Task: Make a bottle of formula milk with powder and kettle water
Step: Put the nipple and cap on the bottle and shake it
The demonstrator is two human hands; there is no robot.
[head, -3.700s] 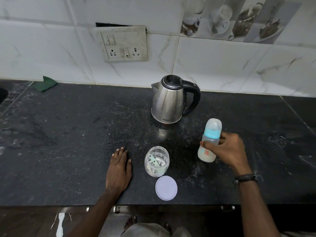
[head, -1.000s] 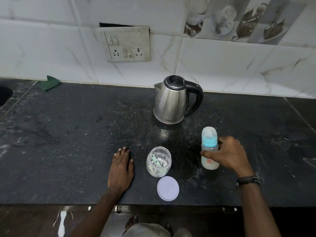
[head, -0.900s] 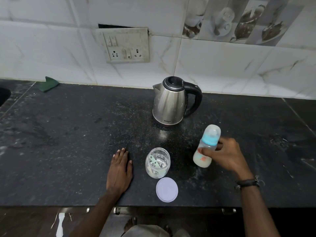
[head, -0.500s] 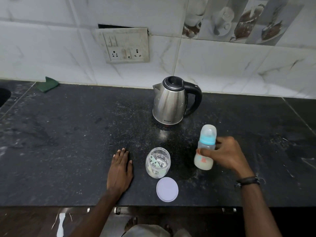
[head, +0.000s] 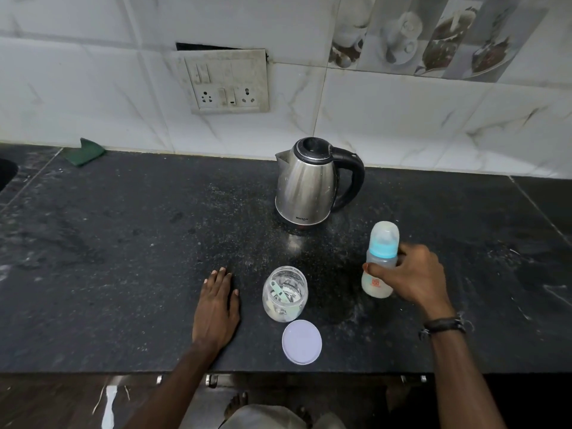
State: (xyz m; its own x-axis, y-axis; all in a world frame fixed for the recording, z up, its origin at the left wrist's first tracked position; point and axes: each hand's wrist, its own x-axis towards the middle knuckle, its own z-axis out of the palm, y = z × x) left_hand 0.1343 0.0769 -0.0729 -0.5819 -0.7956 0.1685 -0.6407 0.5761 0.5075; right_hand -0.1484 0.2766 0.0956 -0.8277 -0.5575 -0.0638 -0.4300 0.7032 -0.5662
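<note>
Sitting nearest the desk (head: 93, 274) edge is the round pale lid (head: 301, 342), flat on the dark stone. Just behind it is the open glass jar (head: 285, 294) with a green scoop (head: 277, 293) inside, not much powder visible in there. Left hand (head: 216, 308) lies flat beside the jar, palm down, fingers straight, holding nothing. On the other side, the right hand (head: 410, 275) is wrapped around the bottle (head: 380, 261), thumb across the front. The bottle is tilted a bit, capped, with a blue ring and clear cover on top, and milky liquid sits in the lower part. Can't tell if its base is touching the desk or just off it. Further back stands the steel kettle (head: 306, 184), lid closed, handle pointing right. A green cloth (head: 83, 151) is in the far left corner, and a socket panel (head: 226, 82) is on the tiled wall.
</note>
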